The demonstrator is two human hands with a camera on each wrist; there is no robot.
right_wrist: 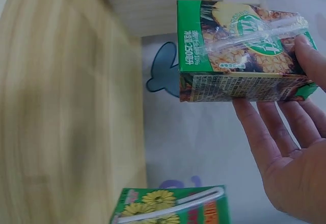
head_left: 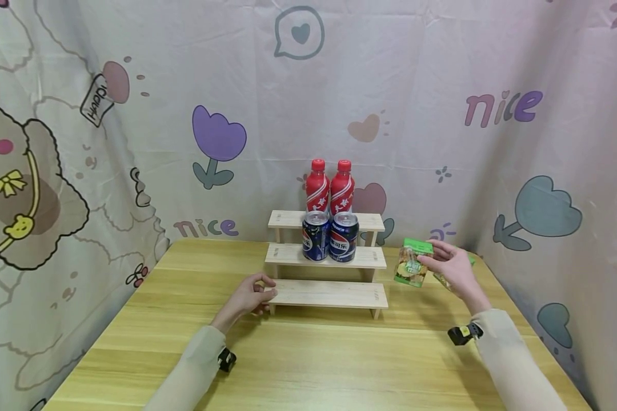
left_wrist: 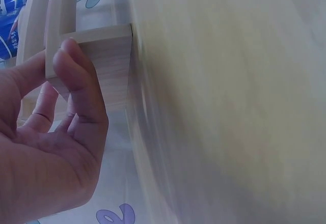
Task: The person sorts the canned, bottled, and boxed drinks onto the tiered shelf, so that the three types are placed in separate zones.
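Note:
My right hand (head_left: 455, 271) holds a green pineapple juice box (head_left: 412, 264) above the table, right of the wooden stepped shelf (head_left: 326, 294). In the right wrist view, the thumb presses one side of the juice box (right_wrist: 244, 46) and the fingers lie along another; a wrapped straw is on its face. With thumb and fingers, my left hand (head_left: 252, 294) pinches the left end of the shelf's lowest board, seen close in the left wrist view. A second green drink carton (right_wrist: 168, 206), with yellow flowers and a straw, stands behind the right hand, mostly hidden by it in the head view.
Two red bottles (head_left: 317, 185) stand on the top step. Two dark blue cola cans (head_left: 344, 237) are side by side on the middle step. The wooden table (head_left: 185, 342) meets a patterned cloth (head_left: 288, 103) at the back and sides.

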